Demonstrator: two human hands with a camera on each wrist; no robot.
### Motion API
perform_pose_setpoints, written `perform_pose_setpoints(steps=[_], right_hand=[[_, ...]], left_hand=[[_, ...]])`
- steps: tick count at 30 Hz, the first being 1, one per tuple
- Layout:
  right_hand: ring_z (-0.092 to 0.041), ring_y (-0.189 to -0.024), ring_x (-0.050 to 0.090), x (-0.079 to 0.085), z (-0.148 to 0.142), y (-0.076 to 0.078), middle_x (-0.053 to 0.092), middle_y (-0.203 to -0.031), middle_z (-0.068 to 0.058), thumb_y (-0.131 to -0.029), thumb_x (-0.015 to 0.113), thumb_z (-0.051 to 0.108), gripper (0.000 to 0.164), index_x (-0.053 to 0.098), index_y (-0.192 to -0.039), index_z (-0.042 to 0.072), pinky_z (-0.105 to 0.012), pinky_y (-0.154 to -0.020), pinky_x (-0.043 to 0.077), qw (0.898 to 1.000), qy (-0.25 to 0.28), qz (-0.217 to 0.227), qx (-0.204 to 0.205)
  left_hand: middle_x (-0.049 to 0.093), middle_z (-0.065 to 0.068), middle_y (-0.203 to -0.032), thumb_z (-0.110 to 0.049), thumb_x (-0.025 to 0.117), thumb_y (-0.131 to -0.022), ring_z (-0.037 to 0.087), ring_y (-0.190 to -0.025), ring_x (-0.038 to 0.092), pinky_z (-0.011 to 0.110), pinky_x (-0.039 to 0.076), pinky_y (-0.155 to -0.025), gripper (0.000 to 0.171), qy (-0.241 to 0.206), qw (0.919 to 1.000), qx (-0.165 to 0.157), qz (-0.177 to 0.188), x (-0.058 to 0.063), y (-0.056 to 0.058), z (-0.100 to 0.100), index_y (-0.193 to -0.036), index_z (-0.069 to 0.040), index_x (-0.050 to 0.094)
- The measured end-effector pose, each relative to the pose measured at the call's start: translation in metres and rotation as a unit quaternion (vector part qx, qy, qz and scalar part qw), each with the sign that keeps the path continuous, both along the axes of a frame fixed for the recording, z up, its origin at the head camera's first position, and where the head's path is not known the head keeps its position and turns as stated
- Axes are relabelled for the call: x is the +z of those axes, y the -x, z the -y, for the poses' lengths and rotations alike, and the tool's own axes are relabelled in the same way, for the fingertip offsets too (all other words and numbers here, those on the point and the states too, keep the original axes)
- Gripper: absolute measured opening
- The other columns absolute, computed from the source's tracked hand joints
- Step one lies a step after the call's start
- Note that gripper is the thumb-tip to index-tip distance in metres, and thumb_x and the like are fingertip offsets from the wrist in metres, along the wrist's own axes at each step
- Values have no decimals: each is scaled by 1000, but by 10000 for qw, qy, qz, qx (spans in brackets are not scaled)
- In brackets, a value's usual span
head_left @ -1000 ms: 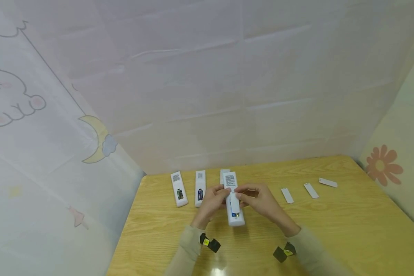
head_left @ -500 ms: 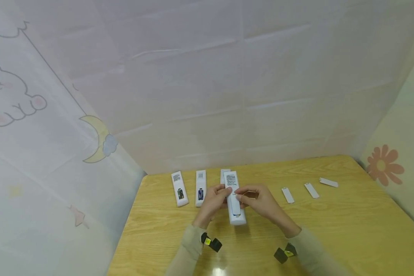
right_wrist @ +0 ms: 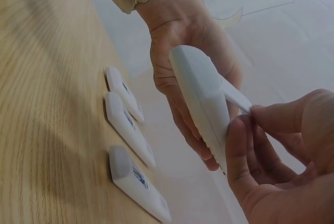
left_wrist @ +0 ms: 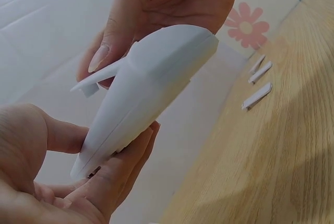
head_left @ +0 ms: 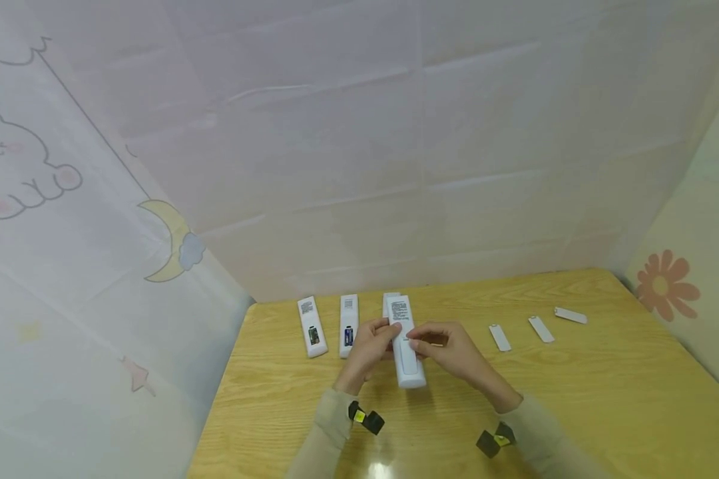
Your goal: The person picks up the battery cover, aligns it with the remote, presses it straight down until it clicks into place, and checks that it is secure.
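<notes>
A white remote control (head_left: 401, 310) is held back side up over the table, gripped by my left hand (head_left: 368, 349) from the left, thumb along its edge. My right hand (head_left: 453, 347) pinches the upper end of its battery cover (head_left: 409, 359) between thumb and fingers. Seen from the wrists, this cover (right_wrist: 236, 96) stands tilted off the remote's back (left_wrist: 143, 91). Its pinched end is raised; the other end meets the remote near the compartment's lower edge. In the head view the cover hides the batteries.
Three more white remotes, the left one (head_left: 312, 327), the middle one (head_left: 349, 326) and a partly hidden one (head_left: 391, 299), lie on the wooden table (head_left: 263, 399). Three loose covers (head_left: 500, 338) lie to the right. A printed cloth wall (head_left: 359, 166) stands behind.
The cover has slid down along the remote's back, over the batteries that showed at its lower end. Both hands keep nearly the same places and grips.
</notes>
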State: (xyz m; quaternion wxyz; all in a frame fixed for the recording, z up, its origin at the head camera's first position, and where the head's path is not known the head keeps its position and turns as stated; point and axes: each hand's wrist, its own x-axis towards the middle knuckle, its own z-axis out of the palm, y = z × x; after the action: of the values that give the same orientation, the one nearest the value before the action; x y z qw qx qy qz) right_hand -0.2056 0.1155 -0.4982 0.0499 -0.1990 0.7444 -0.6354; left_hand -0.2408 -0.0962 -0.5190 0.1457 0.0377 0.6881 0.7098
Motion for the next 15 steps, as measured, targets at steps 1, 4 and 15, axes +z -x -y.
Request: perform_pose_setpoints(steps=[1,4,15], right_hand=[[-21,-99,75,-1,0,0,73,-121,-27,-102,73,9,19,77,-117,-3,-33,-79,67,10000,-36,-46,-8],[-21,-98,73,-1,0,0,74,-121,-26,-102,73,9,19,78,-116,-2,-29,-79,66,9998,-145,-125,-37],[-20,-92,69,-1,1,0,76,-116,-20,-102,73,10,17,79,-116,1,-29,-76,63,9988,-414,-203,-175]], left_hand=[[76,20,-126,-29,65,-108,28,-104,78,43,66,-88,53,-2,10000,4,17,0,0,0,-144,9,57],[76,20,-127,-29,65,-108,28,-103,78,41,67,-86,54,27,10000,-4,24,1,0,0,-145,9,57],[75,20,-128,-30,65,-108,26,-101,78,39,67,-84,55,35,10000,-55,35,7,0,-1,-146,9,56]])
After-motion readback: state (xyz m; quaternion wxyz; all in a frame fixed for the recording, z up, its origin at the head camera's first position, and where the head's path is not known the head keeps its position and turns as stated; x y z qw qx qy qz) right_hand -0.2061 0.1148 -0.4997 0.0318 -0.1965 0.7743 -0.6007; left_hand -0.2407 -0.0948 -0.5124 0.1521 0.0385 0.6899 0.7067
